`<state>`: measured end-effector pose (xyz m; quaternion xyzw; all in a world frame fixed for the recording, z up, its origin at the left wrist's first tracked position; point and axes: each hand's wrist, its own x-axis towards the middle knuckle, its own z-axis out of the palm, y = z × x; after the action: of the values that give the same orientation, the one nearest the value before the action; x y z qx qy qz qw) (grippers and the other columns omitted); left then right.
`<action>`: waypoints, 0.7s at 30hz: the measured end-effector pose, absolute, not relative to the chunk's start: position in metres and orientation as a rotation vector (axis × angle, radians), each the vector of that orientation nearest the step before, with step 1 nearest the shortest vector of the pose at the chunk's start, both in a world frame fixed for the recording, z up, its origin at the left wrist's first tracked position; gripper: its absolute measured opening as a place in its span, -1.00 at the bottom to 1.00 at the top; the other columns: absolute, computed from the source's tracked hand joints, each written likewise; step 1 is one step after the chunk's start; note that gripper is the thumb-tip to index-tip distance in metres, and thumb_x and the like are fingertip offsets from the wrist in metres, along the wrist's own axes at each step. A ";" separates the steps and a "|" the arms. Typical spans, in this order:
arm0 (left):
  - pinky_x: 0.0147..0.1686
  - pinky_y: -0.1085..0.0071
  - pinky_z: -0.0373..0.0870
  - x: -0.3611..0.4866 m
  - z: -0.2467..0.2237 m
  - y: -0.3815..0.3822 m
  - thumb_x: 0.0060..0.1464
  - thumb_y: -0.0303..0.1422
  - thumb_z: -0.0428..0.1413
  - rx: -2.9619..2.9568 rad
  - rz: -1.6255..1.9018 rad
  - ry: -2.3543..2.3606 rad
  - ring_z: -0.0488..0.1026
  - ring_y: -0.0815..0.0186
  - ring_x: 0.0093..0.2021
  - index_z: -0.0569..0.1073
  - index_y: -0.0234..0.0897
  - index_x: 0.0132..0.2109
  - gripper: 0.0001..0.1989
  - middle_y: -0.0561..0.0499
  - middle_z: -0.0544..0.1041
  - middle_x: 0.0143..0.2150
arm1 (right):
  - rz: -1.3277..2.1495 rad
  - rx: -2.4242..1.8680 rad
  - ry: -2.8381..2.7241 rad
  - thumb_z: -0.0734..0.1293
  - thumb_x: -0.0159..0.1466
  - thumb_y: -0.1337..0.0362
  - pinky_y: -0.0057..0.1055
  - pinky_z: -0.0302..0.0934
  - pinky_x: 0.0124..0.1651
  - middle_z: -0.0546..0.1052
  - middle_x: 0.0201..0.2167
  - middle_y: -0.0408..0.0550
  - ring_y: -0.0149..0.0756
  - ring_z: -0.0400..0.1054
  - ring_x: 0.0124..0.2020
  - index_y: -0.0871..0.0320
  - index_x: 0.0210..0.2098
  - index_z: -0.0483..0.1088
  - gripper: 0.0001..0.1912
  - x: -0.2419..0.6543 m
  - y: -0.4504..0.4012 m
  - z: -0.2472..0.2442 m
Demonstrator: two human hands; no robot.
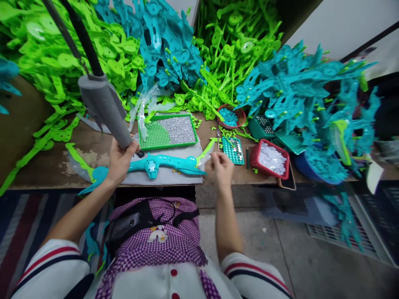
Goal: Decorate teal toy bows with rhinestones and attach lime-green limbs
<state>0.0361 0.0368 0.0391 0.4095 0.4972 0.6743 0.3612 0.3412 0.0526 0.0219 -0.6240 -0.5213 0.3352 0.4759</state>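
My left hand (120, 160) is wrapped round the lower end of a grey hanging power screwdriver (104, 108), over the left part of a turquoise dragon-shaped plastic piece (152, 165). That piece lies across a grey mat, with green and clear wing-like parts at both ends. Just right of its tip is my right hand (222, 164), fingers pinched together; what they hold, if anything, is too small to make out. A green tray (168, 146) of small silver screws sits behind the piece. Close to my right hand is a small teal tray (232, 150) with round metal bits.
Green and turquoise plastic parts (168, 45) are heaped along the back. On the right stand a red box (260, 164) of white pieces, a round red basket (241, 118) and a blue bowl (304, 168) of turquoise parts. The table's front edge runs before my lap.
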 end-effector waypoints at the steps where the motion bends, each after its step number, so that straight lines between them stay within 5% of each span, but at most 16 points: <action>1: -0.38 0.43 0.42 0.035 0.039 0.037 -0.07 -0.12 0.32 1.054 1.743 1.275 0.42 0.41 -0.48 0.41 -0.20 -0.18 -0.61 0.14 0.46 -0.47 | 0.884 -1.487 -1.230 0.29 0.20 -0.07 -0.41 0.13 -0.46 0.28 -0.63 -0.26 -0.41 0.17 -0.57 0.08 -0.41 0.36 -0.67 0.318 0.050 0.017; 7: -0.38 0.43 0.41 0.025 0.039 0.035 -0.07 -0.15 0.33 1.068 1.741 1.302 0.44 0.40 -0.46 0.41 -0.20 -0.20 -0.63 0.12 0.47 -0.45 | 0.817 -1.334 -1.318 0.32 0.20 -0.06 -0.29 0.32 -0.18 0.46 -0.40 -0.12 -0.33 0.35 -0.29 0.07 -0.42 0.41 -0.68 0.237 0.068 0.041; 15: -0.38 0.41 0.43 0.018 0.036 0.030 -0.07 -0.13 0.33 1.045 1.742 1.307 0.44 0.38 -0.45 0.40 -0.20 -0.18 -0.61 0.11 0.47 -0.43 | 1.296 -1.292 -1.014 0.44 0.06 -0.05 -0.34 0.40 -0.39 0.52 -0.55 -0.20 -0.37 0.42 -0.54 0.06 -0.37 0.31 -0.62 0.239 0.064 0.037; 21: -0.33 0.38 0.45 0.019 0.030 0.037 -0.07 -0.12 0.34 1.042 1.740 1.264 0.44 0.38 -0.45 0.39 -0.18 -0.18 -0.60 0.12 0.45 -0.44 | 1.109 -1.507 -1.289 0.40 0.12 -0.04 -0.12 0.40 -0.05 0.65 -0.21 0.03 -0.14 0.53 -0.15 0.09 -0.50 0.34 -0.66 0.255 0.045 0.012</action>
<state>0.0191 0.0366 0.0297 0.4054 0.4920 0.6773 0.3672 0.2545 0.0448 0.0116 -0.6016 -0.5147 0.4427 0.4210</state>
